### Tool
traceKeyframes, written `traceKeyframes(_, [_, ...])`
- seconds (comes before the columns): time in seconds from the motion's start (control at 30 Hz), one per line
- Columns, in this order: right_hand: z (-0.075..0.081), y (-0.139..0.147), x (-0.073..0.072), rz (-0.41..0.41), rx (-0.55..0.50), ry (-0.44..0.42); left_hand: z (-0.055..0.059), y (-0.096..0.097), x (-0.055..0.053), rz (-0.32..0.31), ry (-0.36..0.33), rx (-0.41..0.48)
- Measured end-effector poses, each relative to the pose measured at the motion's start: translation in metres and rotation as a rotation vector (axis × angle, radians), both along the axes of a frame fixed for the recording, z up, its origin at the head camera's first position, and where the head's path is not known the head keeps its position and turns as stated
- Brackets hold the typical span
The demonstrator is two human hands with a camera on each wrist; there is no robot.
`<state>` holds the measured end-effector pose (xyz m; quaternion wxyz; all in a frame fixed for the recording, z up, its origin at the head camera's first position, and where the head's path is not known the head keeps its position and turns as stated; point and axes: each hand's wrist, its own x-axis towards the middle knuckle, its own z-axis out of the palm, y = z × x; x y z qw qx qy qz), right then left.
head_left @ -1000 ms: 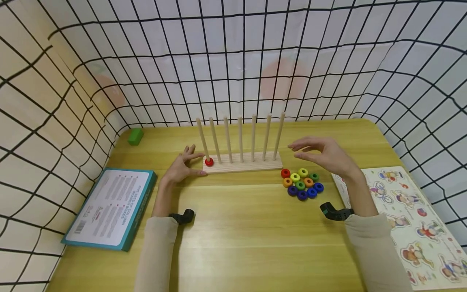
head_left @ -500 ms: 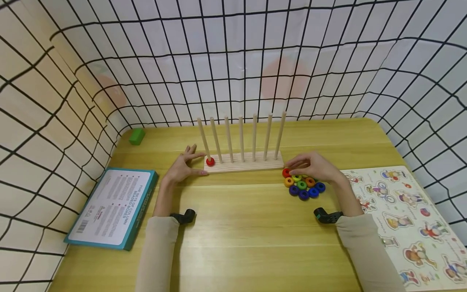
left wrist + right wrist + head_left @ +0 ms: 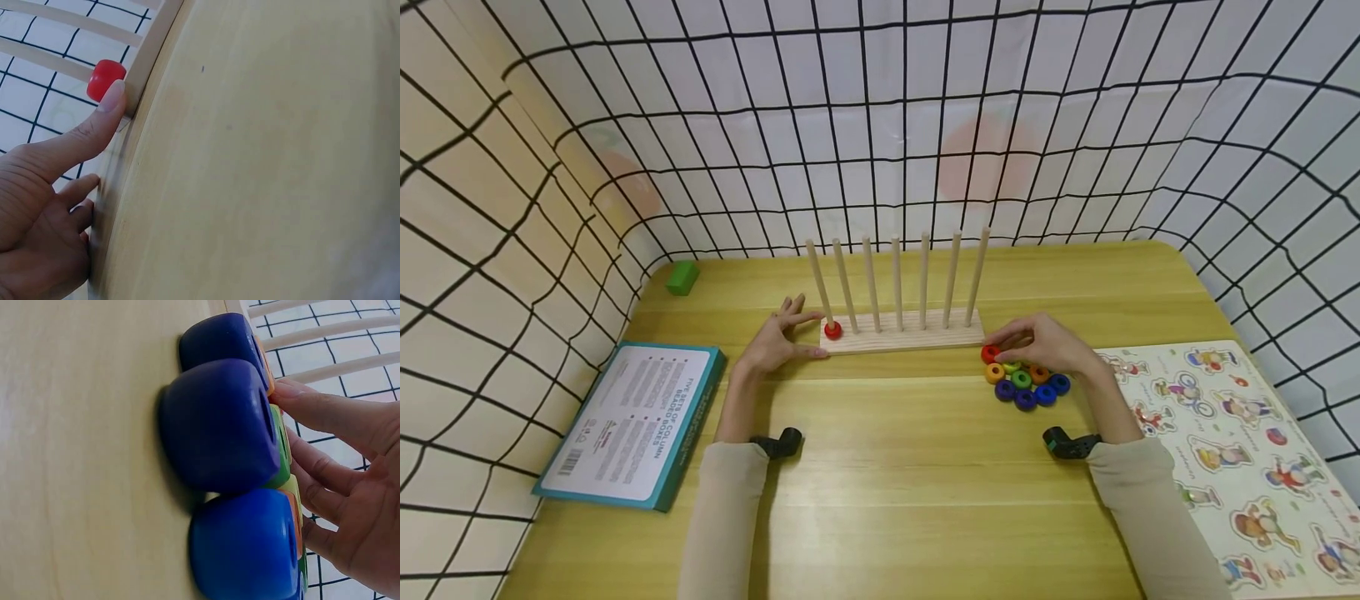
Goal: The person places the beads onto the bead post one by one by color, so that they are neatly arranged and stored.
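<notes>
Hands well apart: left hand, fingers spread, touches left end of pale wooden seven-peg rack, small red ring on its leftmost peg; right hand pinches second red ring at edge of multicoloured ring cluster near rack's right end.

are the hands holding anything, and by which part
The left hand holds the wooden base by its left end. The right hand seems to have its grip on the loose red ring's outer sides.
</notes>
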<state>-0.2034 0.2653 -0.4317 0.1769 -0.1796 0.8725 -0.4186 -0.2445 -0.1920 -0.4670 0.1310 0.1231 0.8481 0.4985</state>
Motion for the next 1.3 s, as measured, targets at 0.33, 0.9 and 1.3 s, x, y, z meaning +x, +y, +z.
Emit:
traceKeyframes(0.33, [-0.001, -0.004, 0.0, -0.009, 0.001, -0.036, 0.001, 0.0, 0.002, -0.01, 0.026, -0.027])
traceKeyframes(0.9, [-0.004, -0.007, -0.001, -0.031, 0.012, -0.002, 0.002, -0.001, 0.002, -0.017, 0.026, -0.048])
traceKeyframes(1.3, [0.015, -0.007, 0.008, 0.012, -0.022, 0.05, 0.002, -0.002, 0.003, -0.021, 0.037, -0.036])
